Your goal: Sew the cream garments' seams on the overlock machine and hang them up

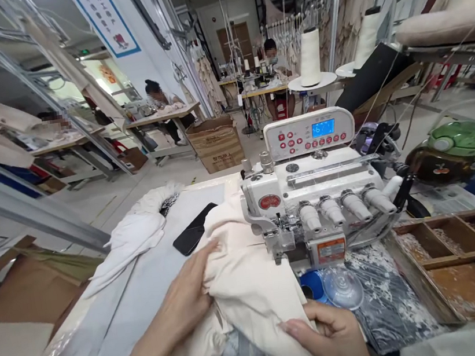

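Observation:
Cream fabric lies over the table's front and runs up to the needle area of a white overlock sewing machine. My left hand grips a fold of it on the left side, the fingertips partly tucked into the cloth. Close to the front edge, my right hand pinches the fabric's right edge between thumb and fingers. The presser foot sits at the cloth's upper right edge; whether it presses on the cloth I cannot tell.
Left of the fabric lie a black phone and a bunched white garment. A blue cup and clear lid stand right of the cloth. Farther right is a wooden compartment tray. Thread cones rise behind; other people work at the back.

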Demonstrator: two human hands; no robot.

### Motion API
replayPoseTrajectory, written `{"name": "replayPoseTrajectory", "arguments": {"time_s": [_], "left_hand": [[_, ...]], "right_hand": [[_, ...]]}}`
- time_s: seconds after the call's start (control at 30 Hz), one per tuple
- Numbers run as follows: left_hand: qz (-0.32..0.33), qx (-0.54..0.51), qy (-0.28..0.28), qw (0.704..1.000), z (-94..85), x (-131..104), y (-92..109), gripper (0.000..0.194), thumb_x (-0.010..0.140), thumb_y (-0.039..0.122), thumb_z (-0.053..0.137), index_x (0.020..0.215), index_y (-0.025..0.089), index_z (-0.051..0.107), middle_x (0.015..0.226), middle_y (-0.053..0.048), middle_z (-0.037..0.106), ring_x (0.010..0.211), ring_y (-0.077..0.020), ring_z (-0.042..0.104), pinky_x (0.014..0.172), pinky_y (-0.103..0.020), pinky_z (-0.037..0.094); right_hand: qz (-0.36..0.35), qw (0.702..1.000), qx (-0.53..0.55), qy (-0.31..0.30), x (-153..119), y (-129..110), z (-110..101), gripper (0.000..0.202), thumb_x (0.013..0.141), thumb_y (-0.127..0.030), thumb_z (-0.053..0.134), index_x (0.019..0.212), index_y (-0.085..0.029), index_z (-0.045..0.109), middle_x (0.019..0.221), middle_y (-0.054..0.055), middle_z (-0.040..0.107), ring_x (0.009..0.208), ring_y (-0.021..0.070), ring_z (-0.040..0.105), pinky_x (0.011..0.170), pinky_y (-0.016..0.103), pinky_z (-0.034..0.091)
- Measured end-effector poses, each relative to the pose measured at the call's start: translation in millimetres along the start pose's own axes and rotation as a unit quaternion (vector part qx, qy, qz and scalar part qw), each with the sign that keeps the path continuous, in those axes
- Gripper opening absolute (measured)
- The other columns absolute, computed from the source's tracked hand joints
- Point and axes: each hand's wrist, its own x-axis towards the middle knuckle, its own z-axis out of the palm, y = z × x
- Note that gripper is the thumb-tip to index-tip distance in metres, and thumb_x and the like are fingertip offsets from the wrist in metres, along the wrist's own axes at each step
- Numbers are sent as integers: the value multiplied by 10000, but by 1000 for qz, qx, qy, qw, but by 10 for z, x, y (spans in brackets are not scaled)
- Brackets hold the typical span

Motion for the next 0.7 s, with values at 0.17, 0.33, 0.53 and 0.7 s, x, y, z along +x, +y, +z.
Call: {"name": "replayPoseTrajectory", "arguments": {"time_s": [0.17, 0.33, 0.53, 0.7], "left_hand": [[-80, 36, 146, 985, -207, 22, -355, 250, 727, 153, 470, 755, 220, 709, 765, -36, 712, 776, -227, 651, 694, -303, 492], [-59, 51, 324, 943, -532, 214, -282, 335, 926, 275, 419, 1010, 206, 736, 1092, -108, 675, 1052, -270, 599, 875, -389, 485], [35, -128, 157, 979, -30, -107, 402, 404, 936, 453, 554, 1263, 234, 643, 969, -45, 678, 751, -175, 657, 631, -263, 538], [-65, -195, 20, 978, -9, 70, 478, 536, 925, 570, 515, 1306, 201, 595, 695, 29, 611, 566, -144, 528, 553, -239, 415]], "right_hand": [[-35, 994, -94, 37, -189, -46, -5, 448, 791, -491, 738, 500, -158, 665, 517, -19, 505, 547, 118, 463, 542, 213, 376], [98, 990, 99, 21, -182, -313, 86, 306, 589, -407, 900, 705, -157, 767, 682, 9, 687, 653, 146, 590, 634, 208, 468], [139, 976, 161, -33, 17, -401, -80, 370, 557, -444, 916, 665, -148, 722, 615, -11, 634, 565, 113, 520, 536, 192, 424], [-23, 996, -74, -31, -251, -209, 44, 394, 774, -443, 754, 524, -156, 653, 526, -18, 497, 549, 123, 457, 514, 221, 377]]}}
